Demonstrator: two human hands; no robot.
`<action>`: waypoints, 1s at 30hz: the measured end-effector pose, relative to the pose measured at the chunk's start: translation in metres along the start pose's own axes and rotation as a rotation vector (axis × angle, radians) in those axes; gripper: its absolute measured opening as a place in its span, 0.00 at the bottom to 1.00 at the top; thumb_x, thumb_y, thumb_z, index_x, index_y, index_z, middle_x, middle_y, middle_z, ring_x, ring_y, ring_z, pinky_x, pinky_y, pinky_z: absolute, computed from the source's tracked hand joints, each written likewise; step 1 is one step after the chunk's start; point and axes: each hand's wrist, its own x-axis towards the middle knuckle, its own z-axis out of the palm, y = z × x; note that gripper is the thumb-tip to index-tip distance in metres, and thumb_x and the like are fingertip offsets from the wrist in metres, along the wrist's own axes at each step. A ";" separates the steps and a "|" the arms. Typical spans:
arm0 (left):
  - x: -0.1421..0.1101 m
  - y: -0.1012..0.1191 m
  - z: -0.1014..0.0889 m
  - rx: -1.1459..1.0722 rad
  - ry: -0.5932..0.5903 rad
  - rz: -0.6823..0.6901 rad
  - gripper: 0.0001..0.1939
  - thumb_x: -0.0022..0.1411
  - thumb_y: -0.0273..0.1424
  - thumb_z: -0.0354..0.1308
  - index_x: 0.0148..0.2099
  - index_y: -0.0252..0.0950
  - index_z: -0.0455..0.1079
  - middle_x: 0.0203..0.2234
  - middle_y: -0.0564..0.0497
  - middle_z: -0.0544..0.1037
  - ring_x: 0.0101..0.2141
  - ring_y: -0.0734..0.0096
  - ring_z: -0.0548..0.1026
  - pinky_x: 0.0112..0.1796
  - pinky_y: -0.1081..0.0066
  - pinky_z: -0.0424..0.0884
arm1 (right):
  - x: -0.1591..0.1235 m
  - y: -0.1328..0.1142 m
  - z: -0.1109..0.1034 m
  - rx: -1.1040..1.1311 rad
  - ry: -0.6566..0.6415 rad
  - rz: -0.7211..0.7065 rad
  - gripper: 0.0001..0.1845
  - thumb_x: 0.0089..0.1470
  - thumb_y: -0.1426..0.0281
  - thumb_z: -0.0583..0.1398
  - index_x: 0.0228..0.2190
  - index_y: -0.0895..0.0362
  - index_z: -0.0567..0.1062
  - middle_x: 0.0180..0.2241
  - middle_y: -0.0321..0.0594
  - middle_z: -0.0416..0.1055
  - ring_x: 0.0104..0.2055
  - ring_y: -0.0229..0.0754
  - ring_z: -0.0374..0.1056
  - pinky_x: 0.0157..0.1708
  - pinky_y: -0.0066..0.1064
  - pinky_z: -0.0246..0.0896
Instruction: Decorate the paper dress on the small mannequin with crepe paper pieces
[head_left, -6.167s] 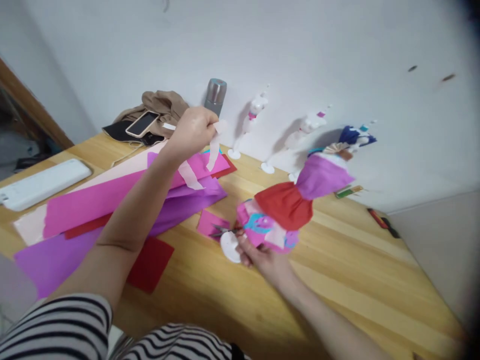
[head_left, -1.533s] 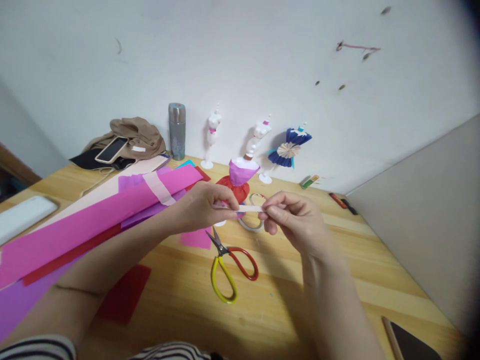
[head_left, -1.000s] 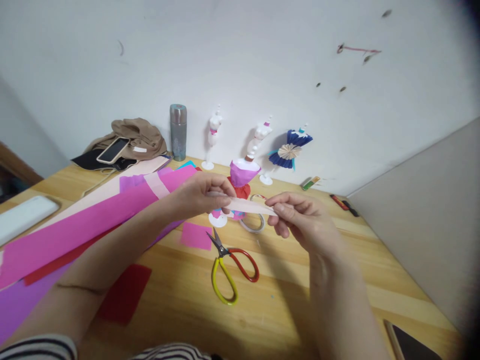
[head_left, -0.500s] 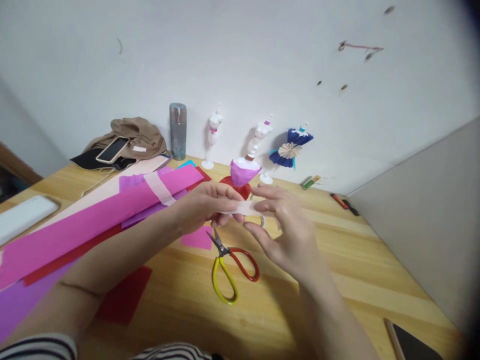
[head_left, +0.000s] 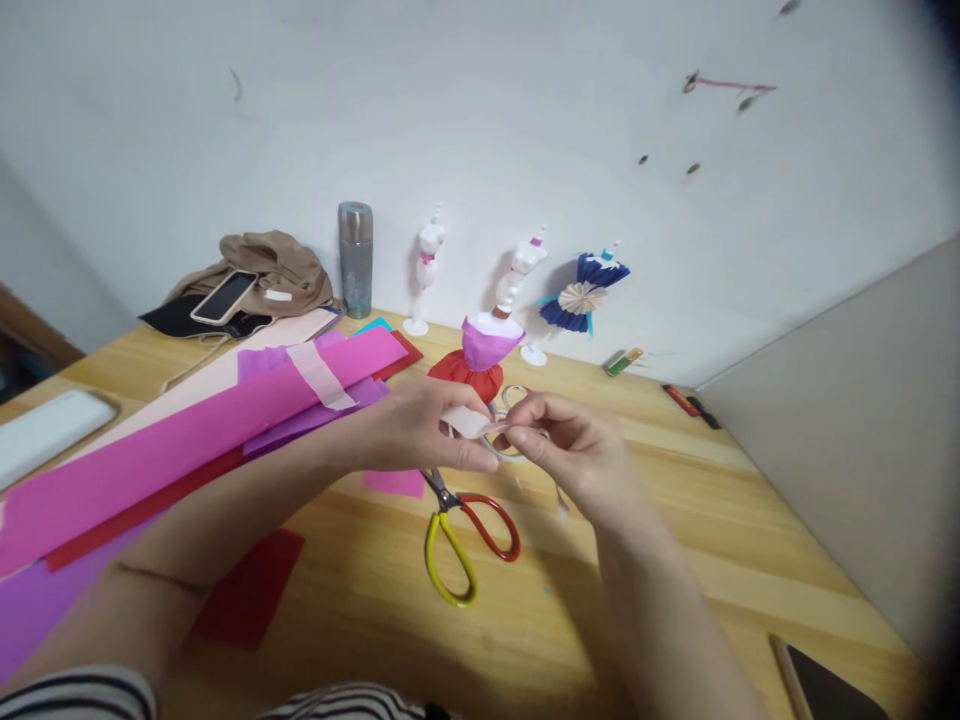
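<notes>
Over the wooden table [head_left: 675, 560], my left hand [head_left: 416, 430] and my right hand [head_left: 574, 450] both pinch a short pale pink paper strip [head_left: 472, 423] between thumb and fingers. The two hands nearly touch at its right end. Just behind them stands a small white mannequin [head_left: 484, 355] dressed in a purple and red paper dress. A tape ring [head_left: 514, 445] lies partly hidden behind my right fingers. Scissors with one red and one yellow handle [head_left: 461, 530] lie shut on the table below my hands.
Long pink, purple and red paper sheets [head_left: 165, 450] cover the left side. At the wall stand a grey flask [head_left: 354, 260], two more mannequins [head_left: 424, 265] and a blue fan dress [head_left: 581, 300]. A phone [head_left: 223, 296] rests on a tan bag; another phone [head_left: 821, 690] lies bottom right.
My right hand was spread open beside the strip half a second ago and now pinches it. Both hands have dropped slightly toward the scissors, folding the strip shorter.
</notes>
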 end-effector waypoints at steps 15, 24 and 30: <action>-0.005 0.012 0.006 0.153 0.205 0.198 0.13 0.52 0.30 0.66 0.41 0.36 0.73 0.28 0.55 0.76 0.28 0.75 0.71 0.30 0.76 0.64 | -0.004 -0.008 0.000 0.032 0.082 -0.090 0.15 0.50 0.54 0.70 0.25 0.52 0.80 0.26 0.40 0.76 0.30 0.43 0.71 0.31 0.35 0.67; -0.001 0.008 0.004 -0.012 0.247 0.218 0.08 0.54 0.28 0.63 0.26 0.34 0.68 0.19 0.58 0.69 0.23 0.80 0.64 0.25 0.77 0.58 | -0.006 -0.009 -0.002 0.021 0.069 -0.112 0.12 0.51 0.57 0.70 0.27 0.52 0.81 0.28 0.40 0.76 0.31 0.43 0.70 0.31 0.35 0.64; 0.000 0.007 0.003 0.072 0.281 0.217 0.08 0.57 0.27 0.61 0.26 0.34 0.66 0.20 0.57 0.71 0.23 0.80 0.64 0.25 0.77 0.57 | -0.004 -0.011 -0.009 -0.004 0.045 -0.128 0.13 0.52 0.58 0.70 0.24 0.53 0.78 0.25 0.38 0.75 0.28 0.40 0.67 0.28 0.32 0.61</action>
